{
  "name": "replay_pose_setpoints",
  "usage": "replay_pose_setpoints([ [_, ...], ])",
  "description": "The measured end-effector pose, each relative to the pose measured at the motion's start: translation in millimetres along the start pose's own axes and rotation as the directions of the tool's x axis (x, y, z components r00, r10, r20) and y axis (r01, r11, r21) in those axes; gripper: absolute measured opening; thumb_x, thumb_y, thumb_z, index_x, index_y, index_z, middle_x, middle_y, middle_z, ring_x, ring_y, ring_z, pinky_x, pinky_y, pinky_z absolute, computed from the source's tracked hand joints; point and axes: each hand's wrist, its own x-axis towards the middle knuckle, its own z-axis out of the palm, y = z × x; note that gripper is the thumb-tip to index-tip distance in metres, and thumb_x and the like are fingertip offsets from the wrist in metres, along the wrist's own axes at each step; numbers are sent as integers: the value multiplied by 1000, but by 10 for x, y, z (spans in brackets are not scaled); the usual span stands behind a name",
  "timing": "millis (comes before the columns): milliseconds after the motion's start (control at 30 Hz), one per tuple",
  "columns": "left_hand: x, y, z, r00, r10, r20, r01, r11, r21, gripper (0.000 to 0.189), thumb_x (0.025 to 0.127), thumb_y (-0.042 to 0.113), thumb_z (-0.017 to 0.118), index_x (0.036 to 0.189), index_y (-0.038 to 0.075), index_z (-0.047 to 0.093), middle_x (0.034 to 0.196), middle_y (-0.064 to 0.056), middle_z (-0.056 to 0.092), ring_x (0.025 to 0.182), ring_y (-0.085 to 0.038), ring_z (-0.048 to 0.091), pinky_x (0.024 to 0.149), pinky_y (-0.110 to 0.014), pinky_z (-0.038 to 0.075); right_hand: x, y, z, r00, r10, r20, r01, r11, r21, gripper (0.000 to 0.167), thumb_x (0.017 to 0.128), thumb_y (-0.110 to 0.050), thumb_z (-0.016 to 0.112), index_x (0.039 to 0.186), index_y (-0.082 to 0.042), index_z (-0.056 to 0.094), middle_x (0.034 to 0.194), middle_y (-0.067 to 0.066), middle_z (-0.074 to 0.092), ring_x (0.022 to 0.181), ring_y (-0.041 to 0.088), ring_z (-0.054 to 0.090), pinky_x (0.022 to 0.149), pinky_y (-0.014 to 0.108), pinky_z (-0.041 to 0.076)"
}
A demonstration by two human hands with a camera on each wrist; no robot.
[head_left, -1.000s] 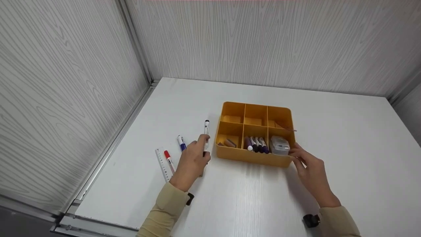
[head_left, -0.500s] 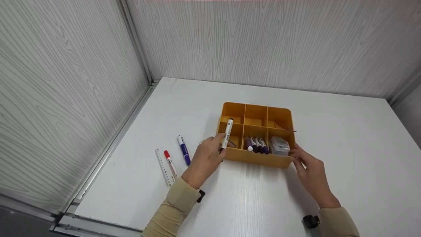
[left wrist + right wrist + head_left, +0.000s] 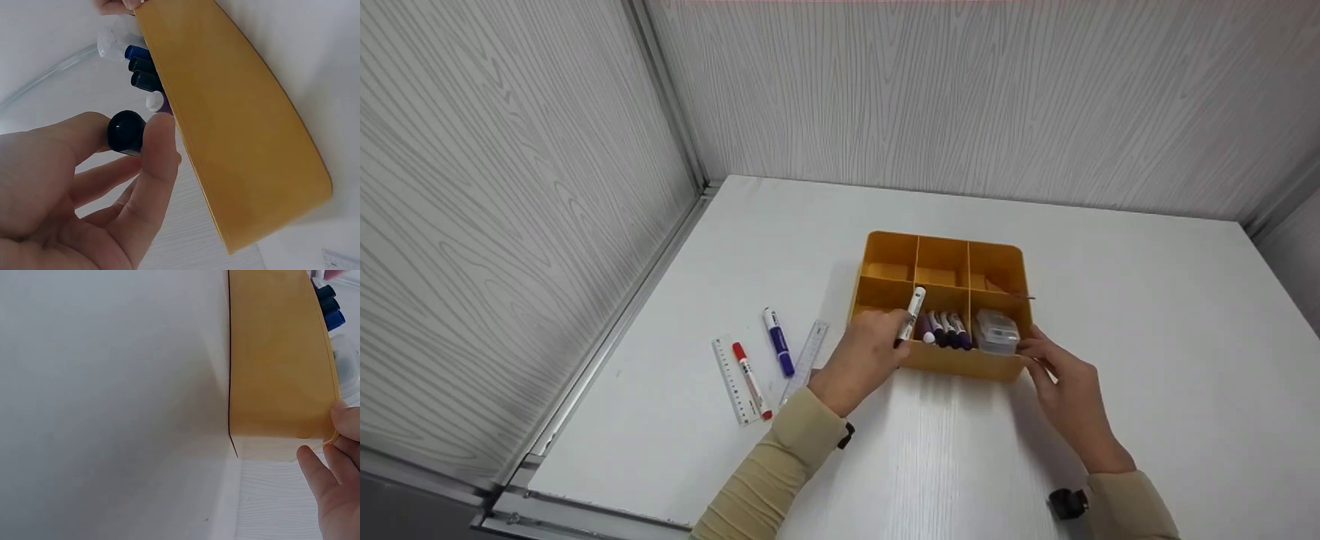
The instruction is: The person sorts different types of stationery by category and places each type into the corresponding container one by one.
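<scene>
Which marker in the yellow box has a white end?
The purple marker at the left end of the row in the head view. Its white end sets it apart: the other three markers show two dark ends and one blue.

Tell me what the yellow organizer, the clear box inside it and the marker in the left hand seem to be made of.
Yellow organizer: probably molded plastic, satin; uniform color, thin dividers, rounded corners.
Clear box: likely hard plastic, glossy; see-through with pale highlights.
Held marker: seemingly smooth plastic; its dark end carries a small glint, though painted metal isn't excluded.
</scene>
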Motion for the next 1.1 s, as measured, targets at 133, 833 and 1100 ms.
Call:
replay_pose_setpoints([
  [133,81,38,22,994,-77,76,79,997,-27,13,90,7,69,102,2,70,84,-7,71,62,-9,51,52,-17,40,0,0,7,1000,25,3,-25,1000,-3,20,83,14,69,97,0,70,111,14,73,128,32,56,93,6,42],
  [833,261,139,173,961,-258,96,256,966,28,25,97,19,59,75,8,63,58,4,39,49,-8,42,44,-19,31,-5,-10,1,1000,16,5,-16,1000,-22,20,83,13,69,96,-1,69,111,13,73,128,32,57,93,6,41],
  [1100,294,144,227,963,-259,75,254,965,68,36,101,27,55,70,10,60,56,3,40,49,-9,43,44,-20,31,-3,-6,4,1000,3,-8,-3,1000,-4,20,82,15,68,96,0,70,111,15,73,127,33,57,93,7,43],
])
